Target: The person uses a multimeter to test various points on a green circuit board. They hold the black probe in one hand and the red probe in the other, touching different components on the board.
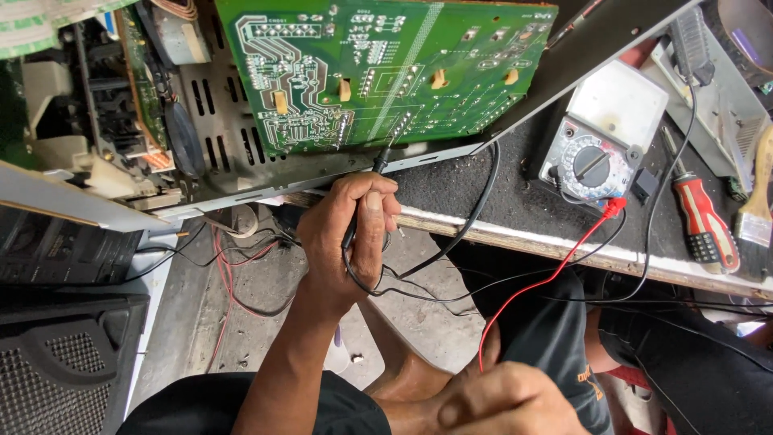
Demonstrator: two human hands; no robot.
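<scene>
open floor [266,298] below bench edge, dangling black lead [471,217] and red lead [555,274] crossing gap

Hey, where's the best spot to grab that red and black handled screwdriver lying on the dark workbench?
Grip the red and black handled screwdriver around its thick ribbed handle, coming from above. It lies flat on the dark workbench with the handle toward the bench's near edge and the thin metal shaft pointing away, beside a paintbrush, so the handle looks the easiest part to reach.

Paintbrush [758,211] cut off; right hand [507,400] partly cropped.
</scene>
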